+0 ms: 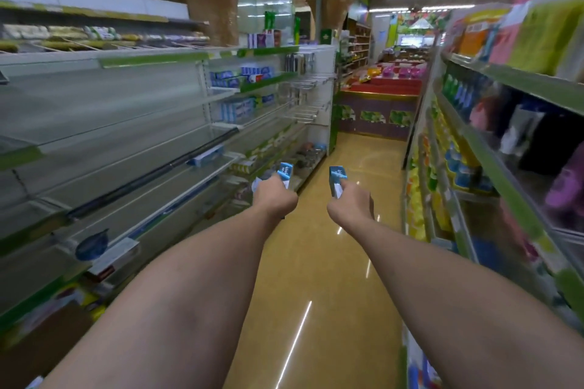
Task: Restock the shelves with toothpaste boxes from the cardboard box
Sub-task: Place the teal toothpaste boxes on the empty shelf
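**Two boxes carried up the aisle**

Head view: the left hand (274, 196) grips a small blue-and-white cardboard toothpaste box (285, 173) upright; the right hand (351, 200) grips its twin (337, 181). Both are held forward over the tan floor (319, 262), probably ready for the bare white shelves (132, 148) on the left.

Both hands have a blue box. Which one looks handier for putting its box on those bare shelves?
Left, probably. The left hand grips its box right beside the bare shelves. The right hand holds its box over the aisle, so it would have to reach across.
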{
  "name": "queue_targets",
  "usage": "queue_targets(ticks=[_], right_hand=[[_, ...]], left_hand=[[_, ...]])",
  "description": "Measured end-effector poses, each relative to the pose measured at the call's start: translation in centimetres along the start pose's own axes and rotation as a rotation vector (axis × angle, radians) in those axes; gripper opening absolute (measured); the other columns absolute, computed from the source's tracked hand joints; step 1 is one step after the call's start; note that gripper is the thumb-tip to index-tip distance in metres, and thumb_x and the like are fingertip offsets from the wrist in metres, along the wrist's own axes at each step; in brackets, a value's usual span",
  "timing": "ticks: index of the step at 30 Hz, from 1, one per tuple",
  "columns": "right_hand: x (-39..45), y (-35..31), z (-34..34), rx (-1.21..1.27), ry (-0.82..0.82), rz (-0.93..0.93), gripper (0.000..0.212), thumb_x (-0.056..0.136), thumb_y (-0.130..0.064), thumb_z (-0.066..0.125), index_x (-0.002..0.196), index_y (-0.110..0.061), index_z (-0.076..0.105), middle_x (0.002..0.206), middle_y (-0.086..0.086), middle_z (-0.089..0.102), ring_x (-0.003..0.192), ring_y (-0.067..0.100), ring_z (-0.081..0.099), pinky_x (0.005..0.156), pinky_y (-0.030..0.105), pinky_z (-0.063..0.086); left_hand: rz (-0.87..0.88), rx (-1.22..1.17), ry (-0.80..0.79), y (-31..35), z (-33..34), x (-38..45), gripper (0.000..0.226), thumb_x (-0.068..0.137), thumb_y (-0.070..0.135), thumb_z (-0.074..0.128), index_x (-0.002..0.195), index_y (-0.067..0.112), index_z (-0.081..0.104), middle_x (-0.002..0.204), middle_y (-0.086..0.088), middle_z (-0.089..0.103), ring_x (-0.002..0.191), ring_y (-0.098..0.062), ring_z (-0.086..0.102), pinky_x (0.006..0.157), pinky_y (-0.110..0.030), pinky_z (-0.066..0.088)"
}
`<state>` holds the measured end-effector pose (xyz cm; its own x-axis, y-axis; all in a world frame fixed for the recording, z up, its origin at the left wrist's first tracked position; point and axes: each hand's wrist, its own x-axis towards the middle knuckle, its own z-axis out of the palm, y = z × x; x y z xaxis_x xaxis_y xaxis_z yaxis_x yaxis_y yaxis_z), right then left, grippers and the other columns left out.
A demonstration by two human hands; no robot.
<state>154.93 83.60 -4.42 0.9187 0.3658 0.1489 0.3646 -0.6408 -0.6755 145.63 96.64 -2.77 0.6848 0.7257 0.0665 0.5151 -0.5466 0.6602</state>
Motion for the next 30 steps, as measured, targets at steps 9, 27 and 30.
queue_targets(ticks=[9,27,30], right_hand=[[15.3,-4.2,8.0,0.053,-0.100,-0.145,0.051,0.086,-0.017,0.053,0.137,-0.024,0.052,0.109,0.009,0.061,0.086,0.025,0.051,0.071,0.028,0.044],[38.0,-20.0,26.3,0.021,-0.261,-0.343,0.040,0.088,-0.018,0.056,0.128,-0.019,0.057,0.115,0.012,0.062,0.096,0.030,0.056,0.075,0.031,0.045],[39.4,-22.3,29.1,0.028,-0.296,-0.381,0.040,0.091,-0.020,0.055,0.131,-0.018,0.056,0.121,0.013,0.062,0.109,0.033,0.058,0.083,0.033,0.046]], left_hand=[[-0.095,0.030,0.108,-2.7,0.6,16.6,0.023,0.089,0.022,0.058,0.110,0.014,0.056,0.101,-0.008,0.060,0.068,-0.016,0.056,0.046,-0.025,0.045],[-0.317,0.006,0.269,-13.9,-6.0,43.8,0.035,0.087,0.013,0.052,0.121,0.013,0.059,0.117,-0.015,0.064,0.095,-0.031,0.059,0.072,-0.029,0.043],[-0.360,-0.031,0.315,-15.9,-7.3,45.7,0.032,0.085,0.010,0.050,0.116,0.012,0.059,0.108,-0.014,0.064,0.080,-0.029,0.060,0.068,-0.029,0.047]])
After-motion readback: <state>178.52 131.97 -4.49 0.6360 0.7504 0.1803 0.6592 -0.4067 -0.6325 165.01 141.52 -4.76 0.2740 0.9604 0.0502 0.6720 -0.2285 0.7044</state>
